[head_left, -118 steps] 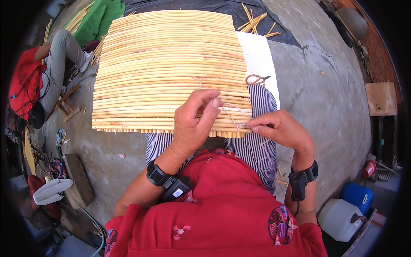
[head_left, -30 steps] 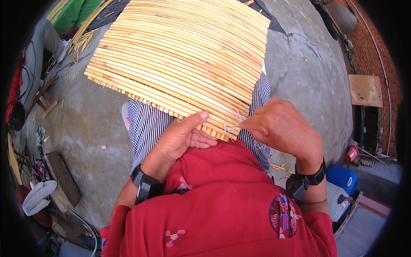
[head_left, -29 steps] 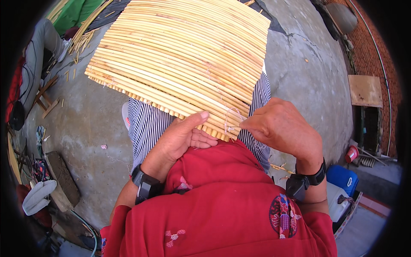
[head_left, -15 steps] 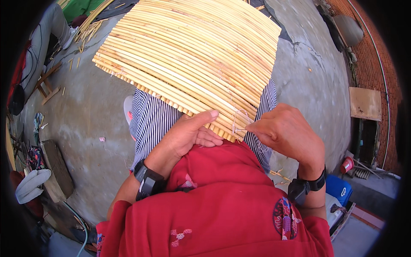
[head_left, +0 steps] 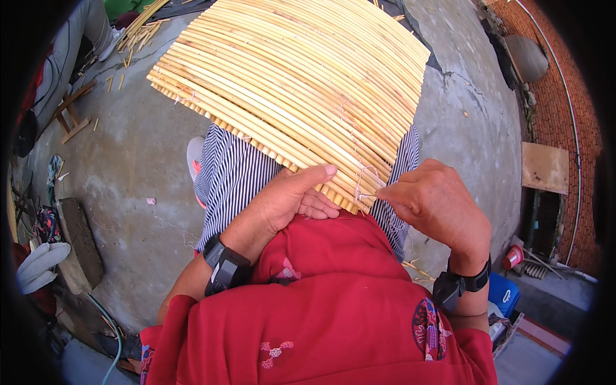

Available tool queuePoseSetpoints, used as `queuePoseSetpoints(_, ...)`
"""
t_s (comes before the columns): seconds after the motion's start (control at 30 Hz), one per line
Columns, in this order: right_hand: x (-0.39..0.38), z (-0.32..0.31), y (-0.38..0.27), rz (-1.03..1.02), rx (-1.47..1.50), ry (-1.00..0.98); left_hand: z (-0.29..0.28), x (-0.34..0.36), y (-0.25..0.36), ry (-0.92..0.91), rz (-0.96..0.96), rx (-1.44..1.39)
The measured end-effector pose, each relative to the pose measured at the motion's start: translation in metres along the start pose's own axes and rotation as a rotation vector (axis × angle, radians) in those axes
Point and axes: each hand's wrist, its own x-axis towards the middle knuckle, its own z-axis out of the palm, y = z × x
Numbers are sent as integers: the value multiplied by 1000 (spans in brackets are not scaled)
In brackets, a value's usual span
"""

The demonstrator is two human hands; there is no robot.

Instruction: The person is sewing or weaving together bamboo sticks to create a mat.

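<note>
Grey floor (head_left: 141, 256): loose sticks (head_left: 146, 32), dark sheet (head_left: 183, 9). Striped lap (head_left: 234, 167): stick mat (head_left: 289, 83).

Mat (head_left: 289, 83) ahead, room rightward, underneath unclear

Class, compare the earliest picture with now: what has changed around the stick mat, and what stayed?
The stick mat has turned clockwise in the picture, its near right corner now lowest. The left hand has moved from above it to grip the near edge, thumb on top. The right hand, which pinched the pale thread, now pinches a thin tool there. The mat still lies over the striped trousers.
</note>
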Motion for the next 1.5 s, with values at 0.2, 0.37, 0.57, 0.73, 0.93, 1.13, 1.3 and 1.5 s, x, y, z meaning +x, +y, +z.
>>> queuePoseSetpoints(0.2,1,-2,-2,0,-64,-46,0,0,0,6,3,4)
queuePoseSetpoints(0.37,2,-1,-2,-12,-16,-12,0,0,0,-5,-1,10)
queuePoseSetpoints(0.57,2,1,-1,-11,-10,-3,0,0,-2,-3,9,0)
queuePoseSetpoints(0.73,1,0,-3,-5,-17,-7,-1,1,-3,-5,10,-5)
queuePoseSetpoints(0.93,1,0,-2,4,-45,-31,-3,3,-3,-7,7,1)
queuePoseSetpoints(1.13,0,0,-3,-1,-16,3,-1,1,-2,-2,1,-12)
queuePoseSetpoints(1.3,2,0,-4,-9,-22,10,0,-1,-1,-13,17,-13)
queuePoseSetpoints(1.5,3,1,-5,-1,-13,3,-1,1,-1,-20,25,3)
